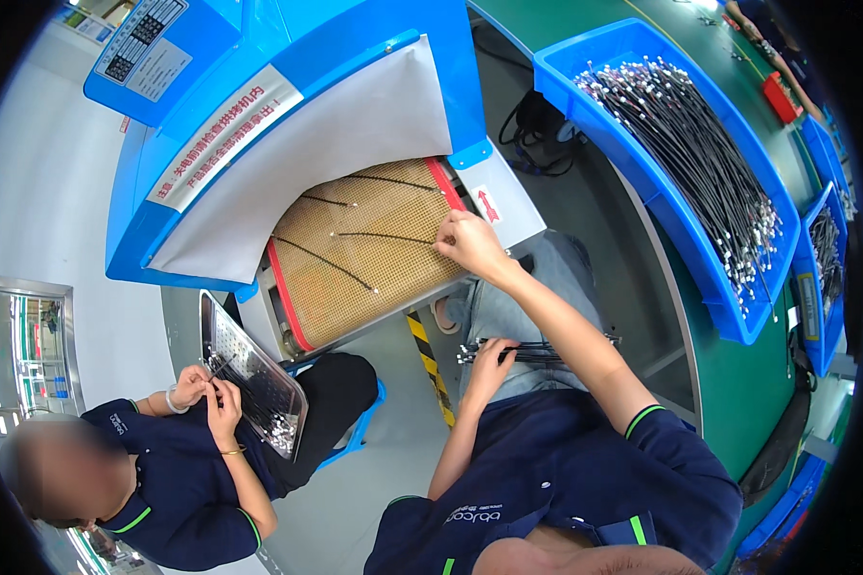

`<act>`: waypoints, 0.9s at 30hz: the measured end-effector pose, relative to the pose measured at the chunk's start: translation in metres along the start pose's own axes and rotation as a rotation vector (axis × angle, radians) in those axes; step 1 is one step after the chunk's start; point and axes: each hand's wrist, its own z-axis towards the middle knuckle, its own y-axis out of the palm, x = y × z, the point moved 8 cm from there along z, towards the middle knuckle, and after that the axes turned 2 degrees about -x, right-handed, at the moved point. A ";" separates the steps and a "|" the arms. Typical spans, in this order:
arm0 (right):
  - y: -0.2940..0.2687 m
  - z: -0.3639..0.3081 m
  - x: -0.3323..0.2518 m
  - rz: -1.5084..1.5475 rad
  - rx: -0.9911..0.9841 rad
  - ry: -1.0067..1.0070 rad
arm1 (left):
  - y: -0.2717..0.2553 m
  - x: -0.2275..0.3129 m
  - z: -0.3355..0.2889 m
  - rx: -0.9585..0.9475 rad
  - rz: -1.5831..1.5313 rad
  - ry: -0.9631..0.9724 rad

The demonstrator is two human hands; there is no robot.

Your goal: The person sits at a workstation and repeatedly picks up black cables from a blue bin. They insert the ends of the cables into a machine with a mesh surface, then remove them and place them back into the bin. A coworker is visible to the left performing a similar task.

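Observation:
My right hand (468, 243) is closed in a pinch at the right edge of the brown mesh conveyor belt (326, 287). Between its fingers is the end of a thin black cable (384, 236), which lies across the belt. Several similar cables rest apart on the mesh, one of them a cable (326, 264) nearer the left side. On my lap, my left hand (492, 370) is wrapped round a bundle of black cables (539, 354) with small silvery-white ends. Its fingertips are partly hidden.
A blue machine hood with a white curtain (355, 134) hangs over the belt's far end. On my right, a blue bin (642, 182) full of cables stands on a green table (686, 259). At left, a seated co-worker handles cables over a metal tray (292, 383).

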 end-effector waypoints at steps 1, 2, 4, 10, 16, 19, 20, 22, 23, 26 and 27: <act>0.003 0.003 0.001 -0.013 -0.001 0.005 | 0.000 0.000 0.000 -0.006 -0.013 -0.007; 0.006 0.005 0.003 -0.026 -0.002 0.009 | 0.000 0.000 0.000 -0.012 -0.026 -0.014; 0.009 0.007 0.005 -0.043 0.007 0.009 | 0.001 -0.002 0.000 -0.019 -0.028 -0.023; 0.011 0.008 0.005 -0.132 -0.003 0.005 | 0.002 -0.004 -0.001 -0.021 0.005 -0.019; -0.011 0.001 -0.001 -0.033 0.057 -0.099 | 0.001 0.001 0.001 -0.030 0.020 -0.001; -0.032 -0.024 -0.006 0.151 0.001 -0.067 | -0.002 0.005 0.001 -0.024 0.018 0.001; -0.038 -0.037 -0.005 0.225 -0.036 -0.046 | -0.002 0.005 0.000 -0.026 0.009 -0.018; -0.048 -0.073 0.000 0.191 -0.112 -0.011 | -0.002 0.004 0.001 -0.024 -0.006 -0.029; -0.051 -0.094 0.007 0.175 -0.156 0.015 | -0.002 0.006 -0.001 -0.021 -0.008 -0.042; -0.038 -0.157 0.056 0.006 -0.388 0.191 | -0.001 0.008 0.003 -0.023 -0.026 -0.013; -0.032 -0.177 0.074 -0.031 -0.446 0.252 | -0.003 0.009 0.004 -0.017 -0.047 0.003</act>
